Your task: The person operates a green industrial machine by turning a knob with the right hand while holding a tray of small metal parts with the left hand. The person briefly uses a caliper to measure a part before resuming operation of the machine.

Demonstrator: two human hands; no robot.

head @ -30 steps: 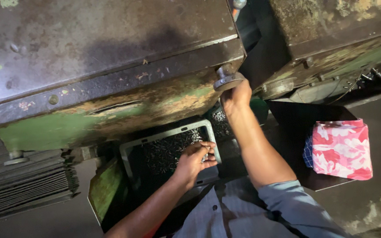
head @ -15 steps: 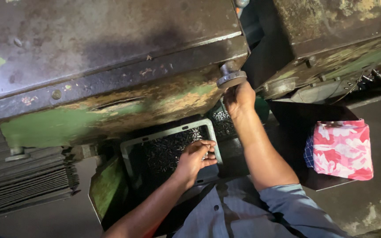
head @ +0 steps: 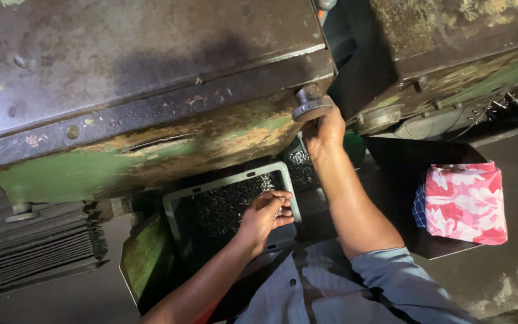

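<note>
Grey crate of small dark metal parts: sits just below the worn green machine body. Left hand curls over the crate's right rim, fingers pinched on parts. Right hand, above the crate, grips the round metal knob. Best practice, judged: pick few pieces, keep knob steady. Pink cloth lies well right of the crate.

Light is dim and uneven: deep shadow fills the recess around the left hand, while the worn green metal machine housing above the right hand catches soft overhead sheen. Focus stays fairly sharp.
</note>
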